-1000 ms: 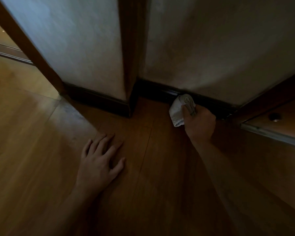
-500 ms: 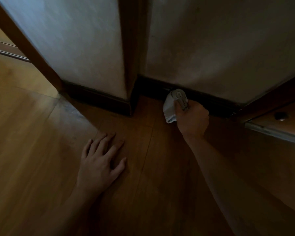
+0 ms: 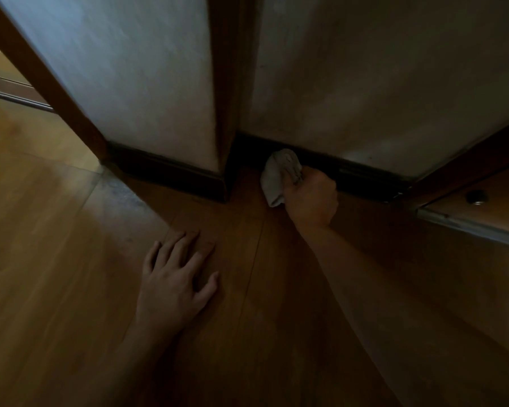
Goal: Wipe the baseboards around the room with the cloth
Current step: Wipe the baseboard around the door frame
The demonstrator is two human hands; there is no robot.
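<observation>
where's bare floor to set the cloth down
Bare wooden floor lies left of the left hand and between it and the right forearm. Tight in the corner, where the right hand holds the pale grey cloth on the dark baseboard.

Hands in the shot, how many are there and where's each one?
2. The left hand lies flat on the wooden floor. The right hand grips the cloth against the dark baseboard, right of the corner.

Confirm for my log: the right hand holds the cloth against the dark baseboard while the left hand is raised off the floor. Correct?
Not quite. The head view shows the left hand resting flat on the wooden floor, palm down, not raised. The rest stands: the right hand holds the cloth against the dark baseboard.
</observation>
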